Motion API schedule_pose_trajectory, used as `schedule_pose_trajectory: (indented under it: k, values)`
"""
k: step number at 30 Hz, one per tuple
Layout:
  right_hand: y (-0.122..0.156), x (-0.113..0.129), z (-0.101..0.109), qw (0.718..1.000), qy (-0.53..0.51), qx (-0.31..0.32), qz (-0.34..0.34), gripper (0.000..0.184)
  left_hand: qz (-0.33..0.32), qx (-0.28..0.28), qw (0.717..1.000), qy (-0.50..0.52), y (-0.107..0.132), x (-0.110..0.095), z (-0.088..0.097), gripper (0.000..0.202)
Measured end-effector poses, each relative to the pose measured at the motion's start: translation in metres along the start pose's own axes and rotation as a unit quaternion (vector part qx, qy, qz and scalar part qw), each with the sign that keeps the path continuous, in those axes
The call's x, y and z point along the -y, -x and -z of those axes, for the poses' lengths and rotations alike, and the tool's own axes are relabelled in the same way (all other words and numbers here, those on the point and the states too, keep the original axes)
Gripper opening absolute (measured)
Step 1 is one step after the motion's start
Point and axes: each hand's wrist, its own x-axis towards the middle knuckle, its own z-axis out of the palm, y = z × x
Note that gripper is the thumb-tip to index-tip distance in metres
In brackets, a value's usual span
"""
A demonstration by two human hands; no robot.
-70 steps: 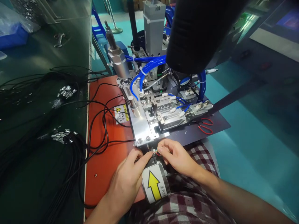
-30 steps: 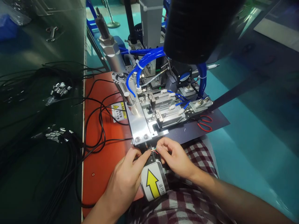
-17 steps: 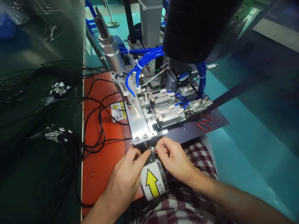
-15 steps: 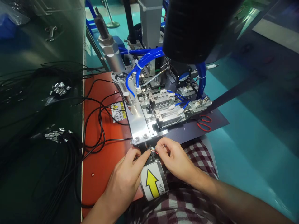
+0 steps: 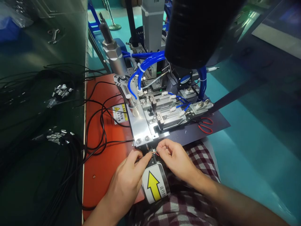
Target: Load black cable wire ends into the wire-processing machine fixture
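My left hand pinches the end of a black cable at the front edge of a metal fixture plate. My right hand pinches the thin coloured wires that stick out of that cable end. Both hands meet just above a white label with a yellow arrow. The cable loops back over the orange mat to the left.
The machine behind carries blue air hoses, a silver cylinder and a large black tube. Red-handled scissors lie at its right. Bundles of black cables and small metal connectors cover the dark table at the left.
The hands stay pinched together at the cable end, the right fingers shifting slightly on the wires. The view has drifted a little.
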Motion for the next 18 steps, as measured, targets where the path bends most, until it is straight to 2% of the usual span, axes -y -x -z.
schedule_pose_trajectory:
  k: [7,12,15,18]
  values:
    - [-0.001,0.017,-0.005,0.998,0.05,-0.033,0.018,0.012,0.01,0.001,1.0,0.015,0.001,-0.002,0.0,0.042]
    - [-0.004,0.012,-0.016,0.997,0.042,-0.067,0.022,0.013,0.006,-0.004,1.0,0.008,0.0,-0.001,0.001,0.042]
    - [-0.004,0.003,-0.017,0.997,0.001,-0.065,0.028,0.01,0.003,-0.005,1.0,0.004,-0.001,-0.001,0.001,0.04]
    - [-0.002,-0.003,-0.015,0.996,-0.081,-0.049,0.0,0.01,0.004,-0.005,1.0,0.005,-0.003,-0.001,0.002,0.038]
